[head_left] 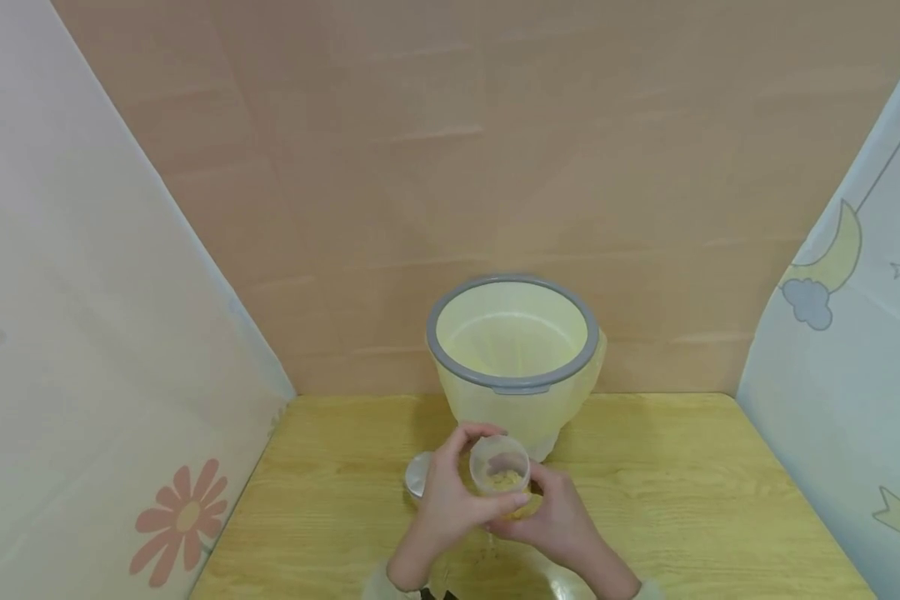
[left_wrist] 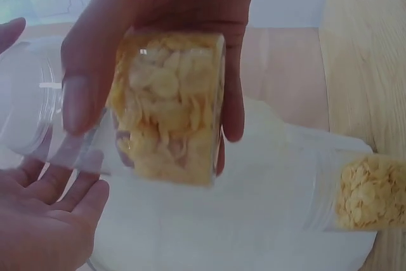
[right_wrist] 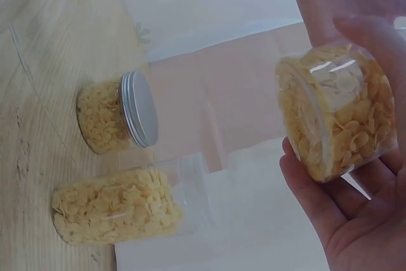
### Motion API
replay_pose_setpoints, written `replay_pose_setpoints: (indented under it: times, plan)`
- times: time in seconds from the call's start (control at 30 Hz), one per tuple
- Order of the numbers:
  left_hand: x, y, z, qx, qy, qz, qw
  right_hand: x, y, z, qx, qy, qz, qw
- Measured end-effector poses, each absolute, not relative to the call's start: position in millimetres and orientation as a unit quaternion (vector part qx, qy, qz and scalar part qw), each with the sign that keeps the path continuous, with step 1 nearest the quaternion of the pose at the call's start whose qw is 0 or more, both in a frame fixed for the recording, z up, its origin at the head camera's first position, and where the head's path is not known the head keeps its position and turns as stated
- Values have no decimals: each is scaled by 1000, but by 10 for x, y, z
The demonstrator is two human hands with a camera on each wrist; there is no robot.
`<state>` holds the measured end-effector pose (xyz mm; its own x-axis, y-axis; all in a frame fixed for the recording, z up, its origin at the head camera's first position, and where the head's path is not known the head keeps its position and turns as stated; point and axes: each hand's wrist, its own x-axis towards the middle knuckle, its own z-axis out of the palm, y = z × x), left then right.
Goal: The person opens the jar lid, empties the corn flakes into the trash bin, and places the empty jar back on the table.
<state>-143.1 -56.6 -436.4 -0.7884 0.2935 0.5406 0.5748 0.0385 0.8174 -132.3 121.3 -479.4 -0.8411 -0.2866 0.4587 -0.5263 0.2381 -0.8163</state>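
Note:
Both hands hold an uncapped clear jar (head_left: 499,454) partly filled with yellow flakes (left_wrist: 168,103), its mouth tilted up toward the head camera. My left hand (head_left: 450,492) grips the upper part, with the thumb across the near side and fingers round the far side. Lower down, the right hand (head_left: 562,512) curls round the flake-filled end. Behind the hands, on the table, stands a jar of flakes with a silver lid (right_wrist: 139,109). Beside it in the right wrist view is a taller clear jar (right_wrist: 117,207) of flakes, which the hands hide in the head view.
A large cream tub (head_left: 506,408) with a grey rim stands just beyond the hands at the back of the wooden table (head_left: 667,483). A tan backdrop (head_left: 495,167) rises behind it. Printed white sheets (head_left: 105,333) flank the table on both sides.

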Motion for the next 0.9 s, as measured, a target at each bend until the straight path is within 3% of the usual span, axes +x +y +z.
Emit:
replay_pose_setpoints:
  times: [0.23, 0.6, 0.9]
  plan:
    - [-1415, -458, -4360, -300, -664, -679, 92, -1316, 1163, -4793, 265, -784, 548, 124]
    - [-1420, -489, -4383, -332, -696, -628, 103, -1362, 1255, -4814, 235, -792, 551, 116]
    - [-1382, -511, -4344, -261, -707, -653, 82, -1326, 1215, -4804, 255, -785, 554, 105]
